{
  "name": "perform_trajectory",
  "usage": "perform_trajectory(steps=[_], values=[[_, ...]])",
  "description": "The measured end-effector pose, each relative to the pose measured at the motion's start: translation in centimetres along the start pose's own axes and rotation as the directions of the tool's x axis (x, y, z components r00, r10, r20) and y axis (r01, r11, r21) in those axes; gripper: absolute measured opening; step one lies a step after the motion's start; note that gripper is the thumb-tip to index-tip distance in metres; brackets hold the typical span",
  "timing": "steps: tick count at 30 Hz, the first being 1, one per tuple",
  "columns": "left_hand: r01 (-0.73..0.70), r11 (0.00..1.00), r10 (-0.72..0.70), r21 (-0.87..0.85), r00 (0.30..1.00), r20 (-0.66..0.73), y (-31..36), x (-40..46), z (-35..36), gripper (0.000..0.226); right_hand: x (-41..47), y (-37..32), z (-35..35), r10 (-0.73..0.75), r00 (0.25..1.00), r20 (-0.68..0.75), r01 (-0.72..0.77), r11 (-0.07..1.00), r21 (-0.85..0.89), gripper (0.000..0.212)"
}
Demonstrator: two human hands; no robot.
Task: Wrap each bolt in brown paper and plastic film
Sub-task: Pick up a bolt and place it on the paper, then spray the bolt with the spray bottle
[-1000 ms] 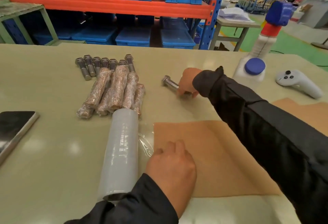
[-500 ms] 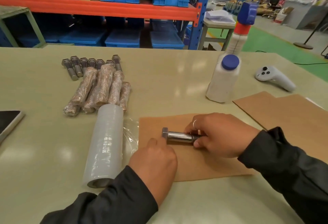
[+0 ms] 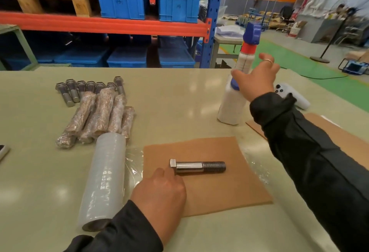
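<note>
Reaching with spread fingers, the right hand (image 3: 256, 79) nears the white bottle (image 3: 231, 104); a clumsy touch could topple it. Left hand (image 3: 159, 190) touches the bolt (image 3: 197, 167) lying on brown paper (image 3: 219, 188), which might roll away.

We see our left hand (image 3: 159, 190) lying knuckles up, low and near us, its dark sleeve (image 3: 119, 229) coming in from the bottom edge. Its fingers are curled under and hidden from us, the thumb side just beside the head of the bolt (image 3: 197, 167); we cannot tell if it touches. Our right hand (image 3: 256, 78) is raised well beyond the bolt, fingers spread and relaxed, gripping nothing, with a ring (image 3: 268, 61) on one finger and the arm stretched forward.
</note>
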State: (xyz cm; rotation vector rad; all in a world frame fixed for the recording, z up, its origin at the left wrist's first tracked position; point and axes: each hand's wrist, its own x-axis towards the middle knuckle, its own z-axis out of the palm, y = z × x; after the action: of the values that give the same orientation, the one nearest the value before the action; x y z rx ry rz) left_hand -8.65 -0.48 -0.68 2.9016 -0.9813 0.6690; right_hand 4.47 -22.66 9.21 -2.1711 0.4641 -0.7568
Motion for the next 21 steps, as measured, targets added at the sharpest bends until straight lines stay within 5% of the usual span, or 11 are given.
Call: perform_trajectory(steps=[5, 10, 14, 18, 21], values=[[0.015, 0.999, -0.013, -0.032, 0.998, 0.06, 0.1, 0.1, -0.1, 0.043, 3.5, -0.2, 1.8, -0.011, 0.999, 0.03, 0.007, 0.993, 0.117, 0.083], [0.005, 0.998, 0.001, -0.062, 0.996, 0.09, -0.1, 0.3, -0.6, 0.018, 4.2, -0.1, 1.6, -0.064, 0.997, 0.031, 0.055, 0.974, 0.221, 0.063], [0.045, 0.998, -0.043, -0.039, 0.998, 0.056, -0.2, 0.3, -0.6, 0.033, 3.4, -1.3, -0.8, -0.111, 0.994, 0.026, 0.104, 0.978, 0.181, 0.041], [0.045, 0.999, -0.044, -0.017, 0.997, 0.066, 0.0, 0.1, -0.6, 0.033, 0.4, -3.3, -4.8, -0.092, 0.92, 0.382, 0.057, 0.993, 0.102, 0.029], [0.067, 0.998, -0.066, -0.009, 0.994, 0.086, 0.0, -0.1, -0.4, 0.033, -3.7, -3.6, -6.9, 0.049, 0.73, 0.682, -0.021, 0.999, -0.05, 0.065]])
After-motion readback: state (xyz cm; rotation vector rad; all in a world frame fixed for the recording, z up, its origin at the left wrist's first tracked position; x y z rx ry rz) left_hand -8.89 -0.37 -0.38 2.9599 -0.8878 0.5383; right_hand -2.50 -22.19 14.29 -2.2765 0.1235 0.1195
